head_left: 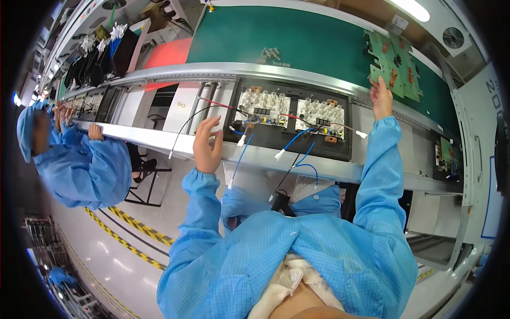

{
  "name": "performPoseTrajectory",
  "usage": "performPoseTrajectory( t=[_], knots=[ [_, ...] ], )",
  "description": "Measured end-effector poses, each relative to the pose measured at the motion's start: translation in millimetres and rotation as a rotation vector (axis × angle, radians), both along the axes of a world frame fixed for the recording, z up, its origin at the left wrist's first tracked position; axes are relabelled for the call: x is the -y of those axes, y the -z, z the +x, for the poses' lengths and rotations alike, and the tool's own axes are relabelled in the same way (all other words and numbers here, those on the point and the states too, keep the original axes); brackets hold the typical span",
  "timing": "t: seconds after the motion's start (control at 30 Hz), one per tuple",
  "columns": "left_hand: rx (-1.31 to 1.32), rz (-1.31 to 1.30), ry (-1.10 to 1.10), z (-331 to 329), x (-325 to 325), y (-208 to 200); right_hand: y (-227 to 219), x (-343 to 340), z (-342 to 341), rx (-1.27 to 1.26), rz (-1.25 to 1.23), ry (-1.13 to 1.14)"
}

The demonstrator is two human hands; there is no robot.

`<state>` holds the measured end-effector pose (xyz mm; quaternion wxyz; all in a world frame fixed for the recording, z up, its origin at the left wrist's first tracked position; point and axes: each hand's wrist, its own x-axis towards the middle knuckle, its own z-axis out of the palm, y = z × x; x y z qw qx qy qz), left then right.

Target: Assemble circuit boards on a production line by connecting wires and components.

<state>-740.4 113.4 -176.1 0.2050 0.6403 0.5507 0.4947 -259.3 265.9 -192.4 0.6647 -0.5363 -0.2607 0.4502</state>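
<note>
Here, the green board lies on the mat at the right, its near corner at the right hand's fingertips (clamped or merely touched, I cannot tell). The left hand, fingers apart and empty, is beside the black tray. Loose leads overhang its edge; a passing sleeve could snag them, straining their joints.

Flat green worktop across the top of the frame, with green circuit boards lying at upper right and small greyish cylindrical parts at upper centre; below, silver metal rails carry a black rectangular tray mid-frame.
</note>
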Motion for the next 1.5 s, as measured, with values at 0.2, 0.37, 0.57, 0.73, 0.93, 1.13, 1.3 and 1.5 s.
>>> performPoseTrajectory(
  t=[0.2,0.37,0.57,0.73,0.93,1.13,1.3,1.5],
  knots=[
    [0.035,-0.033,0.007,20,1,-2,-24,16,-3,0.025,0.166,0.053],
    [-0.006,0.237,0.061,9,-1,4,-57,53,0,0.048,0.236,0.004],
    [-0.247,0.787,-0.099,-21,37,-89,-94,88,19,0.369,0.206,-0.246],
    [-0.225,0.090,0.223,-28,-57,-212,-121,89,-21,0.175,0.143,-0.390],
    [-0.274,-0.684,0.481,-12,-165,-176,-126,64,-63,0.308,0.210,-0.700],
    [-0.307,-0.525,0.493,-10,-178,-143,-117,57,-62,0.372,0.226,-0.836],
    [-0.028,-0.459,0.525,-19,-185,-125,-105,45,-52,0.823,0.116,-0.885],
    [-0.042,-0.541,0.791,-24,-159,-108,-91,73,-46,0.812,0.079,-0.957]
  ],
)
